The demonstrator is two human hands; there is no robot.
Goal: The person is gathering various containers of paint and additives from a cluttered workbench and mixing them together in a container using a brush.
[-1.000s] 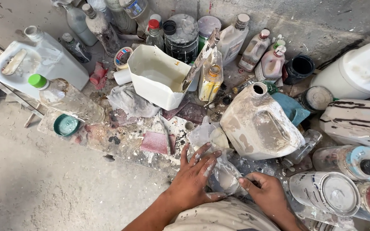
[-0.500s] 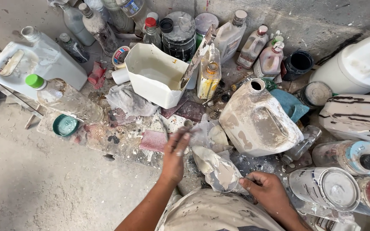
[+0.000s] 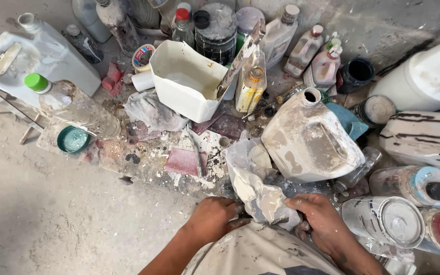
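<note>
Hands both closed on the crumpled plastic bag [image 3: 258, 196], low at my knees: left hand [image 3: 212, 220] at its base, right hand [image 3: 318, 219] beside. Bag smeared with white paste. Risk: a hard squeeze bursts it, or it nudges the tilted white jug [image 3: 309, 140] just behind.

Both hands, the left hand [image 3: 214, 220] and the right hand [image 3: 320, 220], grip a crumpled paint-smeared plastic bag [image 3: 255, 188] low in view, just beside a tipped white jug [image 3: 309, 140], with an open white tub [image 3: 187, 79] farther up among bottles.
</note>
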